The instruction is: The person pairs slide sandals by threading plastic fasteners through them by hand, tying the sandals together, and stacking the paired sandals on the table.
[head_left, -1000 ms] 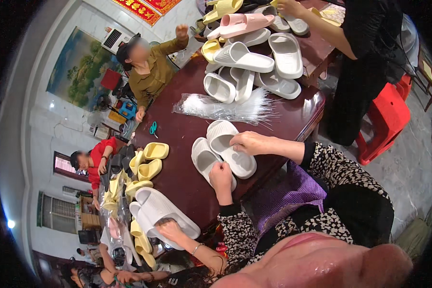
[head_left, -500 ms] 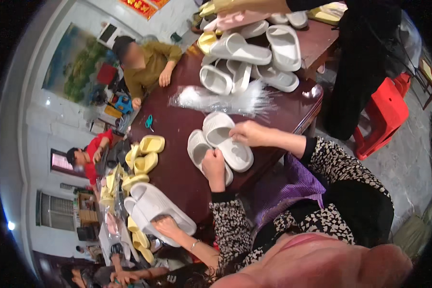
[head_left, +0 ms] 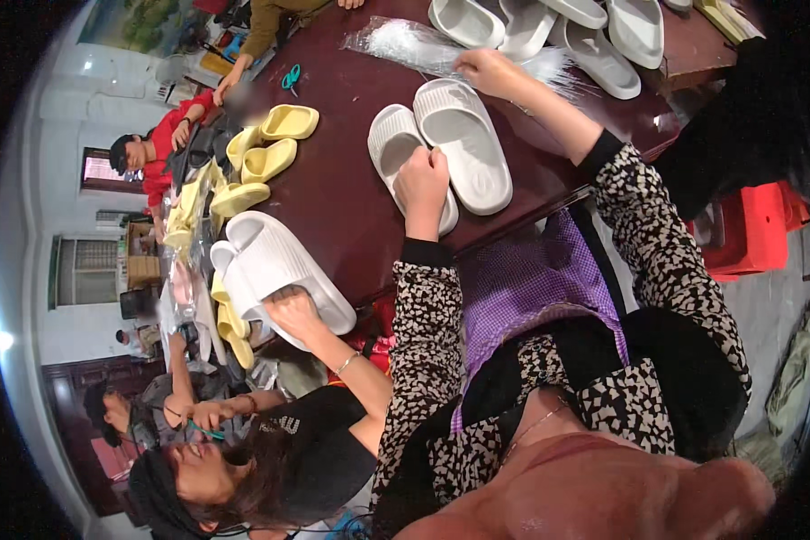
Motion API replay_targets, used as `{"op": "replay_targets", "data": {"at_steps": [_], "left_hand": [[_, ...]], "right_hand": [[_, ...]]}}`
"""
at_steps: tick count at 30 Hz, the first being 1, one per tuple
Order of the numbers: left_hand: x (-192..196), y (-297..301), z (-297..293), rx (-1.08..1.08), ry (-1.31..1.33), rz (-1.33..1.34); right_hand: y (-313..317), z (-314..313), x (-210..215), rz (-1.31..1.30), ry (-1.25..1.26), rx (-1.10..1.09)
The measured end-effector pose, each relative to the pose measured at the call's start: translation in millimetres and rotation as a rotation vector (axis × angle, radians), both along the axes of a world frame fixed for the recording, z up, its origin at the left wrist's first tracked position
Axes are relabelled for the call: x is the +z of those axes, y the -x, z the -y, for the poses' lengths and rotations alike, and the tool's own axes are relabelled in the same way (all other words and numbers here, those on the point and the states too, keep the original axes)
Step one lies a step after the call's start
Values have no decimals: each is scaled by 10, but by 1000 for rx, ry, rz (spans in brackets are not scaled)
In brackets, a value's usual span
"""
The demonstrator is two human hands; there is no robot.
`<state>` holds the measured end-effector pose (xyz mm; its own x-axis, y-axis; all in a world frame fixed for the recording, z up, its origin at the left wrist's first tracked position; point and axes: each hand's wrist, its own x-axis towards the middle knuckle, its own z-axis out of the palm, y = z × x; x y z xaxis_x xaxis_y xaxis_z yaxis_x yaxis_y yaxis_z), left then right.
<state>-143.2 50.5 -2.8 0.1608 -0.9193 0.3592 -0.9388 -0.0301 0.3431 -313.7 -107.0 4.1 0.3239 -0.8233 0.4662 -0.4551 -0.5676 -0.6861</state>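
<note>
A pair of pale grey slippers lies side by side on the dark red table in front of me. My left hand (head_left: 421, 184) is closed in a fist over the left slipper (head_left: 396, 130), beside its strap; whatever the fingers hold is hidden. Past the toe of the right slipper (head_left: 477, 166), my right hand (head_left: 493, 74) reaches with fingers pinched together at a bundle of clear plastic strands (head_left: 405, 45) in a clear bag. I cannot make out what is between those fingers.
Several grey slippers (head_left: 594, 58) crowd the far right. Teal-handled scissors (head_left: 290, 79) and yellow slippers (head_left: 270, 160) lie to the left. At near left, a co-worker's hand (head_left: 295, 313) is inside a white slipper pair (head_left: 283, 261). A red plastic stool (head_left: 751, 234) stands right.
My right hand has left the right slipper's strap and moved out to the plastic strands. The left hand stays closed at the left slipper. The whole view has shifted.
</note>
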Motion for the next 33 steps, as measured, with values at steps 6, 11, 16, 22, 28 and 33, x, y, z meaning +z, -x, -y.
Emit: {"op": "replay_targets", "data": {"at_steps": [6, 11, 16, 22, 28, 33], "left_hand": [[22, 87, -8, -43, 41, -5], [218, 218, -184, -15, -21, -17], [263, 386, -221, 7, -9, -72], [142, 323, -147, -5, 49, -137], [48, 169, -80, -53, 106, -180], [76, 156, -44, -79, -3, -139]], "right_hand": [[-331, 246, 30, -345, -53, 117], [-477, 76, 253, -251, -243, 141], [-394, 37, 162, -166, -163, 129], [-366, 128, 107, -13, -166, 177], [-493, 41, 261, 140, -126, 197], [-667, 3, 222, 87, -47, 18]]}}
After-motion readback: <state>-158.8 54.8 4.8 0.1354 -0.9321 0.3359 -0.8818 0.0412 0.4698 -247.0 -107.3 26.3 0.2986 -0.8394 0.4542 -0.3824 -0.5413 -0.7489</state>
